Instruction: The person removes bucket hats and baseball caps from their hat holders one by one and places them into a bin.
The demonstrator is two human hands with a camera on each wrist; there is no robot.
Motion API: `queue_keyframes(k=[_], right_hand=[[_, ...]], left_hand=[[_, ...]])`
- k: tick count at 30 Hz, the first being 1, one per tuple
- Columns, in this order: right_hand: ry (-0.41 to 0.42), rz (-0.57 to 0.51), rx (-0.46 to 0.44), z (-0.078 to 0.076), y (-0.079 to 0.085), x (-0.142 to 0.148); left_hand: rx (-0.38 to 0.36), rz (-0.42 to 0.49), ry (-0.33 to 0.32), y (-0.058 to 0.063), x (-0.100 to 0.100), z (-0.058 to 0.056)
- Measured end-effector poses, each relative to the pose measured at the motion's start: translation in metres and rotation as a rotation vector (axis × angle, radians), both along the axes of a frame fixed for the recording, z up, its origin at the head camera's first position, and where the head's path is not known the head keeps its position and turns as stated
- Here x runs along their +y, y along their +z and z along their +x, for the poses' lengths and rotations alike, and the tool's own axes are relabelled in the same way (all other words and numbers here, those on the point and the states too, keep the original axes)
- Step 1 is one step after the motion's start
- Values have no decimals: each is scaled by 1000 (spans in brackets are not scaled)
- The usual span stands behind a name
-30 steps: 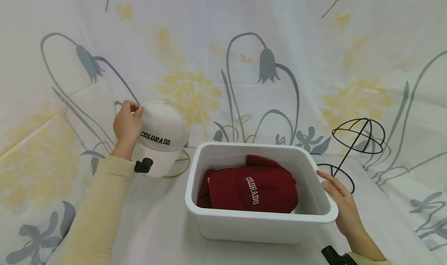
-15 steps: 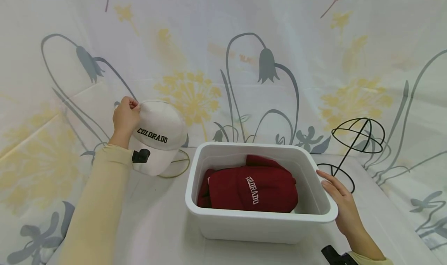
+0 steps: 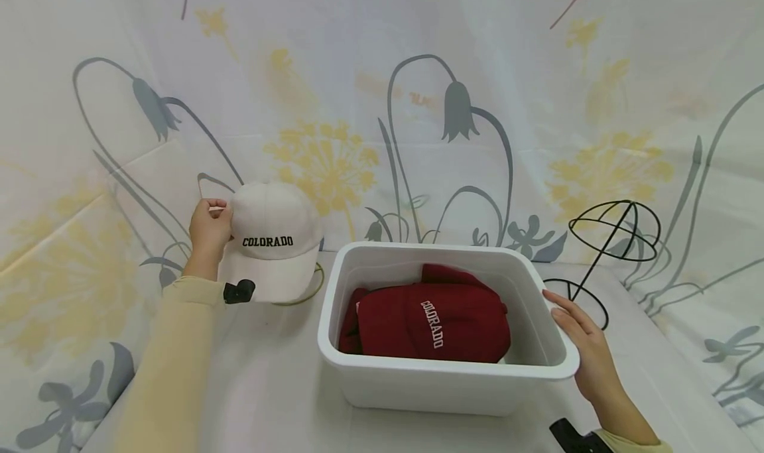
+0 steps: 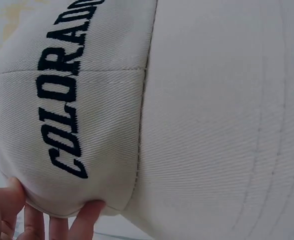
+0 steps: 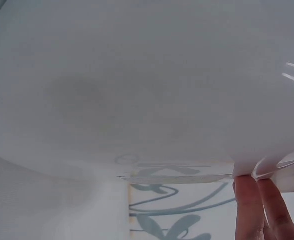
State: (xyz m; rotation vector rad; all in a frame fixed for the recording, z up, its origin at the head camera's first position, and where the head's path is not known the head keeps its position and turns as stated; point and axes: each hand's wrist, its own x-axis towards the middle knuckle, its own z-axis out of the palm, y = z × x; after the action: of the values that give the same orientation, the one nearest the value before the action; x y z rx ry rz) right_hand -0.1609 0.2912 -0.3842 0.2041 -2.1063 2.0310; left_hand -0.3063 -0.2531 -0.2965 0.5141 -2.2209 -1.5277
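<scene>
With fingertips and thumb, my left hand (image 3: 210, 231) pinches the lower side edge of a white baseball cap (image 3: 271, 217) lettered COLORADO. The cap faces me with its brim down, and the gold wire base (image 3: 310, 292) of a stand shows behind and below it. In the left wrist view, the fingers (image 4: 89, 217) are curled at the cap's edge. My right hand (image 3: 587, 350) holds the right rim of a white plastic bin (image 3: 442, 390); its fingers (image 5: 249, 200) press up under the lip. A dark red COLORADO cap (image 3: 436, 323) lies inside the bin.
At the right, behind my right hand, stands a black wire hat stand (image 3: 599, 247) with a domed top and a ring base. A floral-print cloth (image 3: 358, 75) hangs at the back. The white table (image 3: 268, 373) carries the bin at its middle.
The white cap first shifts slightly left, then turns level, its lettering now straight and its brim facing me. My left hand has come down along its side. The right hand and bin stay put.
</scene>
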Motion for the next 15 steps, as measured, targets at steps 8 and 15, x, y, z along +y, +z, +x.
queue_keyframes(k=[8, 15], right_hand=[[-2, 0, 0, 1, -1, 0], [2, 7, 15, 0, -2, -1]], left_hand=[[140, 171, -84, -59, -26, -17], [107, 136, -109, -68, -18, -6]])
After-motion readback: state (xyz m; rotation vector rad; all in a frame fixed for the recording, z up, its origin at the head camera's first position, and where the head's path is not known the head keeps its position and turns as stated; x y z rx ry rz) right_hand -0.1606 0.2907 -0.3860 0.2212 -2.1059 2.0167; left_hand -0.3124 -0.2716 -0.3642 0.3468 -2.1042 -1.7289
